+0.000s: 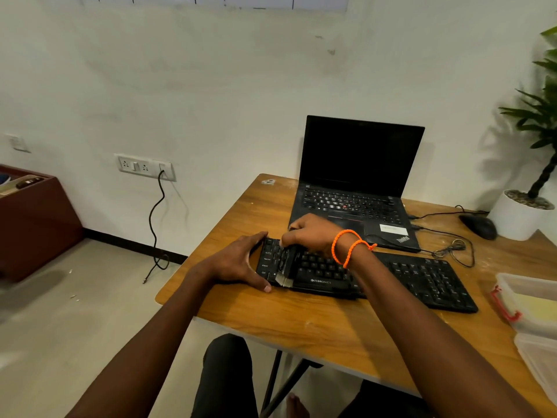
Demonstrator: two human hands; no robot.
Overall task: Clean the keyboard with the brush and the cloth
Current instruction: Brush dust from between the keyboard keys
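Observation:
A black keyboard [416, 276] lies across the wooden table [301, 321] in front of me. My right hand [313, 233], with orange bands on the wrist, grips a black brush [286, 267] over the keyboard's left end; its pale bristles reach the keyboard's near edge. My left hand [241, 260] grips the keyboard's left end, thumb along the near side and fingers round the far corner. A yellow cloth [539, 306] lies in a clear container at the right edge.
An open black laptop [355, 188] stands behind the keyboard. A black mouse [479, 226] with its cable and a white plant pot [518, 215] sit at the back right. A clear container with a red clip [512, 297] is at the right. A brown cabinet [33, 224] stands left on the floor.

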